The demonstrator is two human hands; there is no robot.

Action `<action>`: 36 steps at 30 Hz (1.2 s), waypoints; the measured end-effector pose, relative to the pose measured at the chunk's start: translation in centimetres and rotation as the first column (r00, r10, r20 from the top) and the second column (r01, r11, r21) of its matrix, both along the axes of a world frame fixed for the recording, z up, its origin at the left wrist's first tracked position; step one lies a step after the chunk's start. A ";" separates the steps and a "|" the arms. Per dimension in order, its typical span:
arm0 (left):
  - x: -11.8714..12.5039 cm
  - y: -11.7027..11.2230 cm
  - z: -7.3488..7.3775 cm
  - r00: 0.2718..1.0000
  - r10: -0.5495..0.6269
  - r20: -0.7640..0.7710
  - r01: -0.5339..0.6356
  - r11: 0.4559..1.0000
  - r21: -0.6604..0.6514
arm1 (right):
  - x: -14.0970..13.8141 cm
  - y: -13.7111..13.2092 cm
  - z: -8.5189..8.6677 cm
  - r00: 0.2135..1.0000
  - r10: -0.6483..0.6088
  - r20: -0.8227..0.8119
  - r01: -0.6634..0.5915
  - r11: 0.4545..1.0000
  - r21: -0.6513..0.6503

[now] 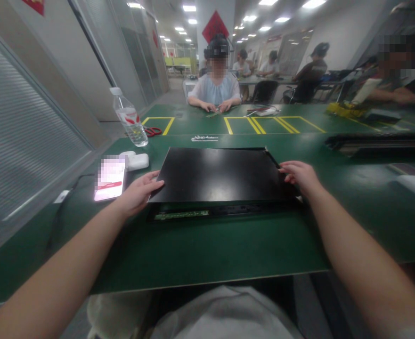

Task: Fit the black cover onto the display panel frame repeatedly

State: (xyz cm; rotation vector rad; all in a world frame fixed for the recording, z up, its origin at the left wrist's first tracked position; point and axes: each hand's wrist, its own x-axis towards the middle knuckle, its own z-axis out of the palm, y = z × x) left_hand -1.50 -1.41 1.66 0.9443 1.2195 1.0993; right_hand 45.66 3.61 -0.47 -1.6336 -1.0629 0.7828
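Note:
A glossy black flat panel (217, 174), which looks like a display screen, is held level in front of me. My left hand (138, 190) grips its left edge with the thumb on top. On the opposite side, my right hand (299, 176) pinches the right edge near a dark strip; the fingertips are partly hidden. Under the panel's near edge lies a black frame (228, 209) with a green circuit board (182, 215) along it. Most of that frame is covered by the panel.
On the green table (207, 249), a lit phone (111, 178), a white case (138, 161), a water bottle (131, 120) and red-handled scissors (154, 132) stand or lie to the left. Black parts (380, 146) lie at right. A co-worker (216, 87) sits opposite.

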 end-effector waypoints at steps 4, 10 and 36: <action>0.0 0.0 0.0 1.000 -0.011 0.002 0.011 1.000 0.009 | -0.1 -0.1 0.1 1.000 -0.003 0.007 0.003 1.000 0.006; 0.4 -0.2 0.3 0.999 0.017 -0.029 -0.016 1.000 0.026 | -0.5 -0.3 0.3 0.999 0.008 0.047 -0.008 1.000 0.007; 0.6 -0.6 0.8 0.998 -0.003 -0.063 0.006 0.999 0.039 | -0.8 -0.5 0.5 0.995 0.001 0.105 0.001 1.000 -0.019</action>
